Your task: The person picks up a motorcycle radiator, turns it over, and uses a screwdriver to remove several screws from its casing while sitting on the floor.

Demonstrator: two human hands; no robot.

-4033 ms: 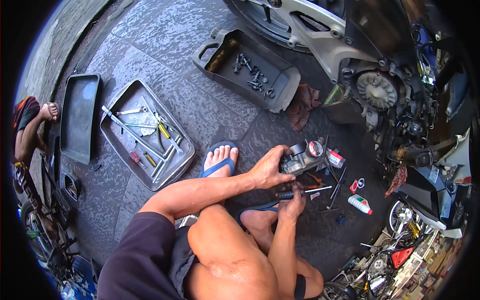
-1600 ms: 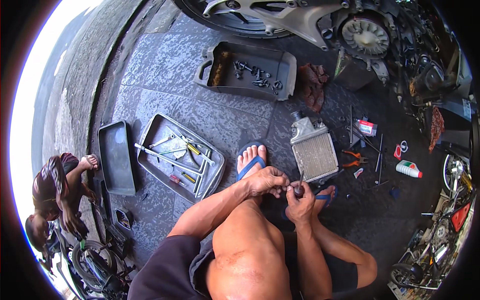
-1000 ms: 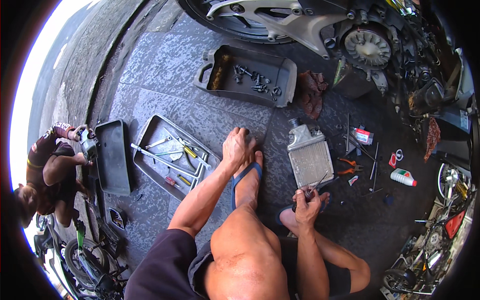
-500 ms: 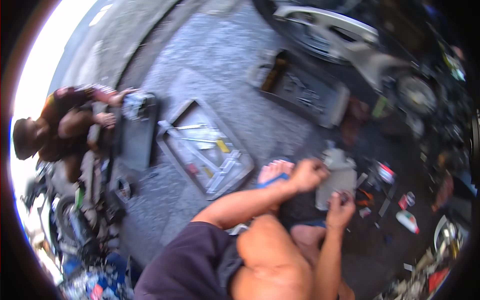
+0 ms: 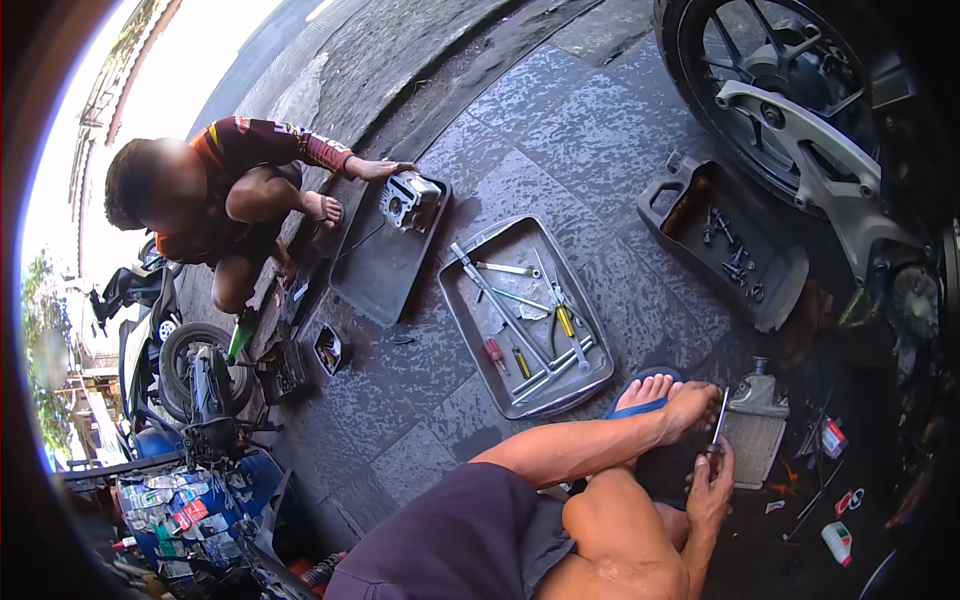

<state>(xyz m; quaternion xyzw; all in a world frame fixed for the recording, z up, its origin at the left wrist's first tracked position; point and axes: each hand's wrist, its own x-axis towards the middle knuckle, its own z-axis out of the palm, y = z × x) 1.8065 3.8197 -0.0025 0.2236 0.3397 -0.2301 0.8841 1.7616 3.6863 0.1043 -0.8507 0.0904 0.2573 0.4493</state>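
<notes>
My right hand (image 5: 708,478) grips a screwdriver (image 5: 721,420) by its dark handle, metal shaft pointing up. Its tip is by my left hand (image 5: 692,406), whose fingers are bent together on something I cannot make out. Both hands are over my sandalled foot (image 5: 646,392). Just right of them an aluminium radiator (image 5: 752,440) lies on the floor. An open tray of wrenches and screwdrivers (image 5: 478,396) sits beyond my foot.
A co-worker (image 5: 240,190) squats at left, a hand on a metal engine part (image 5: 408,200) in a black tray (image 5: 365,300). A bolt pan (image 5: 775,310) lies below a motorcycle wheel (image 5: 690,100). A bottle (image 5: 838,542) and tools are at right; another motorcycle (image 5: 210,420) is left.
My view has swung left. The radiator, held in my hands earliest, now lies on the floor. The co-worker has lifted a metal part and brought it onto the black tray.
</notes>
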